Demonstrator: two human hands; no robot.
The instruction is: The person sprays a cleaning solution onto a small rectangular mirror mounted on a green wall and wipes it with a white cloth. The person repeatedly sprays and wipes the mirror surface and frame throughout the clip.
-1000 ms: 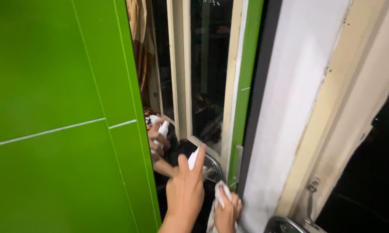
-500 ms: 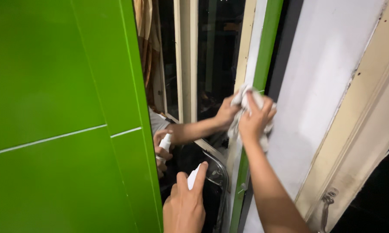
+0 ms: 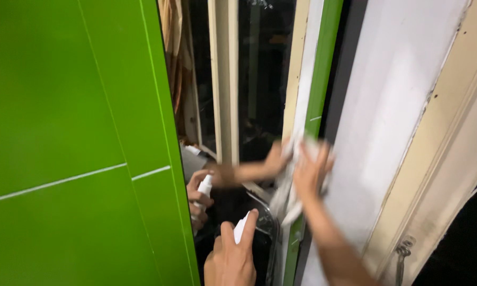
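White cloth (image 3: 288, 198): crumpled, soft, blurred. Pressed flat against the edge of the green door strip, bunched at the top, a loose tail hanging down beside the frame. Small white spray bottle (image 3: 240, 229): slim, plastic, tilted with its top up and right, low in frame, just before the dark glass.
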